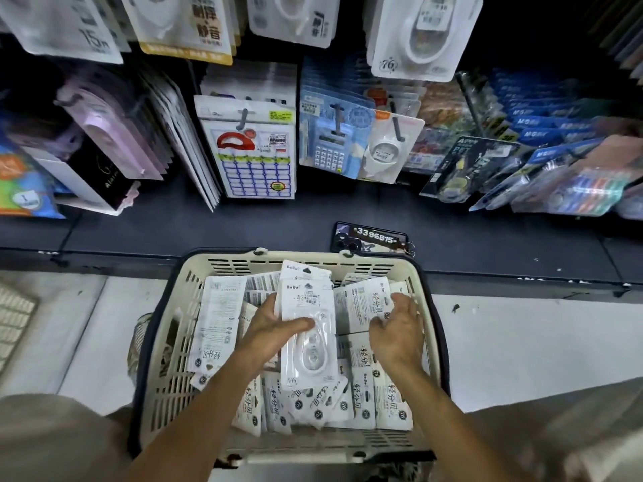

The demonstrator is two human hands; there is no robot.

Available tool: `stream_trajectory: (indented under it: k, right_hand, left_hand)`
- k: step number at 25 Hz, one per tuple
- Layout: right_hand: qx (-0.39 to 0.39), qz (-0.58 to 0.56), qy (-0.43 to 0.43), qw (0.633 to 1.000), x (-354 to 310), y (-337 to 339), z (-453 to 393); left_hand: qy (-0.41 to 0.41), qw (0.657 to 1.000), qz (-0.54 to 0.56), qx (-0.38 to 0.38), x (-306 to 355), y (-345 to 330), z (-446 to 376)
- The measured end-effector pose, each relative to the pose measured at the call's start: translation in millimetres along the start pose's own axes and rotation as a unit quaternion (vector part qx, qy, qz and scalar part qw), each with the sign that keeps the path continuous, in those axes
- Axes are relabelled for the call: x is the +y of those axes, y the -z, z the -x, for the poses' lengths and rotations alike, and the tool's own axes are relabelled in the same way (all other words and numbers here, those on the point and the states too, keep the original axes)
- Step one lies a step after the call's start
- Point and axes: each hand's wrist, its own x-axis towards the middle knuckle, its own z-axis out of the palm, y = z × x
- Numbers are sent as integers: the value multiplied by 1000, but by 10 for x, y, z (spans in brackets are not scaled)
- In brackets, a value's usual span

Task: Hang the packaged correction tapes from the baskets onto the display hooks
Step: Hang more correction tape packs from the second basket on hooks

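Two "BeBo" packs gripped by left hand; right hand open, apparently touching basket packs.

The stack of white packaged correction tapes is covering the fingers of the left hand, so only the thumb is showing, and the right hand is hiding whatever its fingertips are touching in the cream slotted plastic basket. The top edge is cutting off the big white hanging blister packs, and a second cream basket is getting clipped at the left. The blue pen packs on the right are smearing into blur, with print too small to read.
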Motion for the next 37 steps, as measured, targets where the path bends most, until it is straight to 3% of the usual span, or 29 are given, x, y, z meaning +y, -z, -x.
stream_trajectory:
  k: [3,6,8,10,12,13,15,17,18,20,23,24,26,28,29,30,31,33,34,35,37]
  right_hand:
    - [-11,-65,-41,997,-63,-32,-128]
    - [-130,-203,-110,964,-139,15,-251]
    - [-165,-162,-38,972,-182,90,-229]
    - [-124,-96,75,985,-243,244,-178]
    - [-88,-106,135,981,-386,498,-173]
    - [-113,-147,131,974,-491,643,-196]
    - [-268,-226,77,933,-654,826,-263]
    - [-424,-227,22,877,-711,820,-255]
    - [-458,-208,10,864,-694,761,-232]
    - [-430,-204,-23,879,-585,589,-238]
    - [-281,-274,-124,912,-431,257,-167]
    - [-229,-262,-142,927,-407,137,-101]
    - [-189,-242,-130,943,-345,-92,-1]
    - [-182,-261,-80,945,-282,-186,-10]
    - [-156,-214,-17,964,-238,-154,-79]
    - [-115,-82,70,987,-190,-71,-187]
    - [-88,93,163,978,-130,13,-306]
    - [-98,398,246,878,-22,170,-496]
    - [-97,475,248,839,-6,211,-553]
    - [-89,506,241,823,-36,234,-569]
    - [-111,480,236,837,-116,241,-600]
  left_hand:
    - [-48,998,-21,41,-38,-78,-8]
    - [-84,993,-53,71,-28,-98,12]
    - [-98,989,-73,81,-31,-71,19]
    - [-99,989,-74,77,-31,-66,10]
    - [-89,992,-54,71,-5,-56,-11]
    - [-83,994,-41,59,-5,-34,-16]
    - [-84,996,-14,15,9,-17,-6]
    - [-76,996,5,-36,24,-18,-5]
    - [-71,995,10,-62,40,-32,3]
    - [-44,994,13,-100,68,-54,36]
    - [78,985,79,-135,21,-40,66]
    - [95,982,56,-154,-9,-37,78]
    - [95,977,-18,-188,-71,-74,87]
    - [79,985,-43,-148,-93,-107,71]
    - [74,989,-37,-123,-93,-107,46]
    - [74,991,-21,-105,-79,-103,27]
    - [75,993,1,-94,-72,-91,9]
    - [70,993,21,-95,-67,-71,-14]
    - [64,992,24,-102,-67,-64,-19]
    - [59,992,31,-107,-57,-56,-6]
    - [49,993,40,-100,-63,-31,10]
